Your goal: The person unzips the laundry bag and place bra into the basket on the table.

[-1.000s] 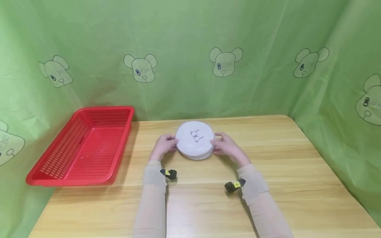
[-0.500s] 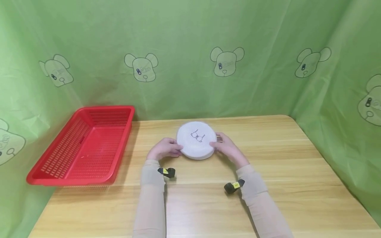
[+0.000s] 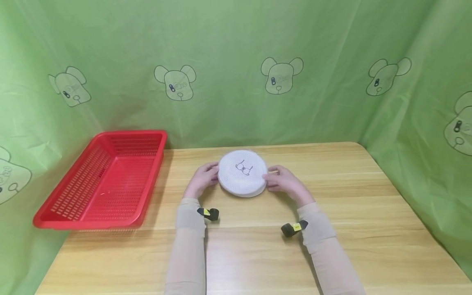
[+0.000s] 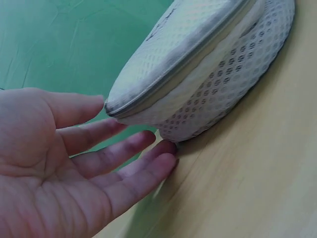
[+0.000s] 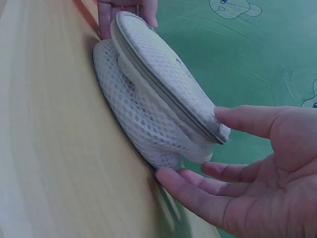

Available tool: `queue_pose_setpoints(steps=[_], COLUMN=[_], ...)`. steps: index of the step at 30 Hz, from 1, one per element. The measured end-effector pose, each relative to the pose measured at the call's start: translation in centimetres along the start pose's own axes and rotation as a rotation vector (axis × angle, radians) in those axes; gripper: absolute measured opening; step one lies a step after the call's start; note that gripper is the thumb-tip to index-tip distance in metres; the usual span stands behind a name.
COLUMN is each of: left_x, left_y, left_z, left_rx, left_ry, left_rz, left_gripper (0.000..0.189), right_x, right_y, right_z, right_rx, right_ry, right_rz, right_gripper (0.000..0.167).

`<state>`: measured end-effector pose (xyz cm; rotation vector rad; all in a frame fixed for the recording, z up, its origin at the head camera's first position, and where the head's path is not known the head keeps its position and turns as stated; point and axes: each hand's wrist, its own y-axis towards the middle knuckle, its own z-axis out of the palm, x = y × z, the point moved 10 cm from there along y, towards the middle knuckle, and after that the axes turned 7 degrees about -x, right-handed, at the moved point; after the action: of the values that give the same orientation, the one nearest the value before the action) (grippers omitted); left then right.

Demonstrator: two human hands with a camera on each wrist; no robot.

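Note:
A round white mesh laundry bag point(image 3: 236, 180) with a bra drawing on its top lies near the back middle of the table. A zipper point(image 4: 198, 49) rings its upper edge, and the honeycomb mesh side sags in folds beneath. My left hand point(image 3: 202, 179) is at its left side, the thumb tip by the zipped rim and the loosely spread fingers near the bottom edge. On the opposite side, my right hand point(image 3: 287, 183) touches the rim with its thumb. Its other fingers point(image 5: 193, 196) extend, relaxed, around the lower edge.
A red plastic basket point(image 3: 151, 184) with slotted walls stands on the left of the wooden table point(image 3: 250, 254). A green curtain point(image 3: 228, 110) printed with bear heads hangs along the back and both sides. Each wrist wears a small black camera point(image 3: 212, 214).
Both hands have loosened at the bag's edges, the left thumb drawing back off the top. The bag turned slightly, then stayed nearly in place. The basket has not moved.

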<state>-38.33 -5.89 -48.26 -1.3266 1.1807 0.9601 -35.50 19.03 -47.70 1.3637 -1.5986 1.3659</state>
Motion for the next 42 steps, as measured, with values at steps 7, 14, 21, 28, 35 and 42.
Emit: queue_pose_setpoints(steps=[7, 14, 21, 28, 35, 42], left_x=[0.1, -0.1, -0.1, 0.0, 0.2, 0.5], left_y=[0.1, -0.2, -1.1, -2.0, -2.6, -2.8], left_z=[0.0, 0.1, 0.9, 1.9, 2.4, 3.0], left_rx=[-0.025, 0.011, 0.144, 0.280, 0.343, 0.380], left_ry=[0.000, 0.062, 0.103, 0.155, 0.197, 0.177], left_rz=[0.004, 0.012, -0.004, -0.022, -0.042, -0.065], left_gripper=[0.041, 0.037, 0.030, 0.024, 0.016, 0.014], right_x=[-0.1, -0.2, -0.1, -0.5, -0.5, -0.4], right_y=[-0.1, 0.0, 0.3, 0.8, 0.9, 0.9], right_z=[0.0, -0.3, -0.8, -0.9, -0.4, 0.4], right_rx=[0.027, 0.011, -0.028, -0.069, -0.061, -0.016], right_ry=[0.043, 0.089, 0.112, 0.081, 0.104, 0.134], right_rz=[0.003, -0.022, -0.057, -0.069, -0.088, -0.119], right_gripper=[0.061, 0.058, 0.055, 0.055, 0.052, 0.054])
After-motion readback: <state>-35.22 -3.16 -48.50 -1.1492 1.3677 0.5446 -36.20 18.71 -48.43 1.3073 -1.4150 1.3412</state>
